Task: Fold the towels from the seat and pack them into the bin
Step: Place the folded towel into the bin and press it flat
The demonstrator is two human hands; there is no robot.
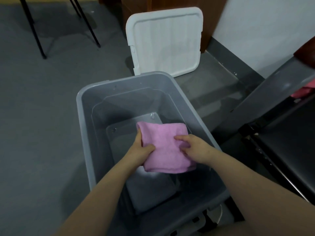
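Observation:
A folded pink towel (166, 147) is held inside the grey plastic bin (85, 126), above its floor. My left hand (139, 150) grips the towel's left edge, thumb on top and fingers underneath. My right hand (196, 148) holds its right side, thumb lying across the top. A grey folded towel (151, 189) lies on the bin floor below. Another pink cloth (301, 91) shows on the seat at the right edge, mostly hidden.
The bin's white lid (165, 41) leans against a brown cabinet behind the bin. A dark seat (289, 143) with a grey backrest stands to the right. Black furniture legs (34, 28) stand on the grey floor at the far left.

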